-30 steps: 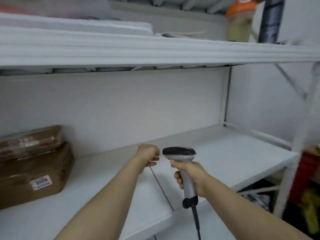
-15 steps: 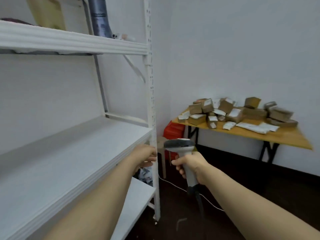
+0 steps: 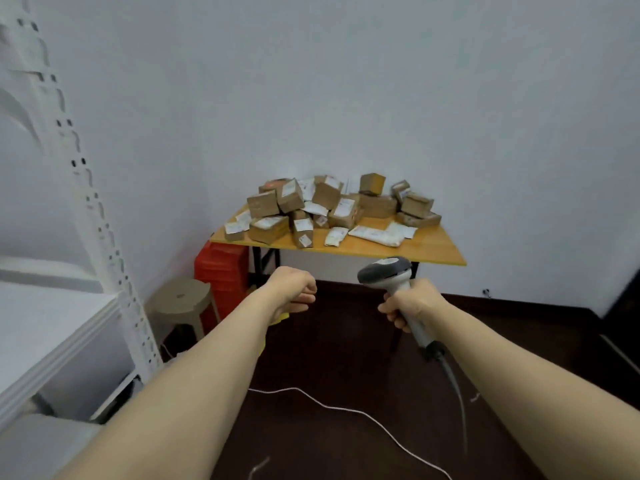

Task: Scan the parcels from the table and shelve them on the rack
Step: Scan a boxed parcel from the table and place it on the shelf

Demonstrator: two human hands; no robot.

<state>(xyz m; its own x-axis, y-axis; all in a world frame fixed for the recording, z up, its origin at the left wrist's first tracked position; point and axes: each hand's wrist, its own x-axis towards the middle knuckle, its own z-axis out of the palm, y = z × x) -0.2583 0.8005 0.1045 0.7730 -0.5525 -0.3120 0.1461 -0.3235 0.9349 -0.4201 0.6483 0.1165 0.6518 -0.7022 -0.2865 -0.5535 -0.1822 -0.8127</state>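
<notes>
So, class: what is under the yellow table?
Black legs hold up the table; a red crate stack stands beneath its left end. The right hand and scanner cover part of the right leg.

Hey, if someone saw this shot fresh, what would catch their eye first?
The heap of brown and white parcels on the yellow table by the far wall stands out. Nearer, the right hand grips a grey scanner, the left hand is curled and holds nothing, and the white rack stands at the left.
</notes>
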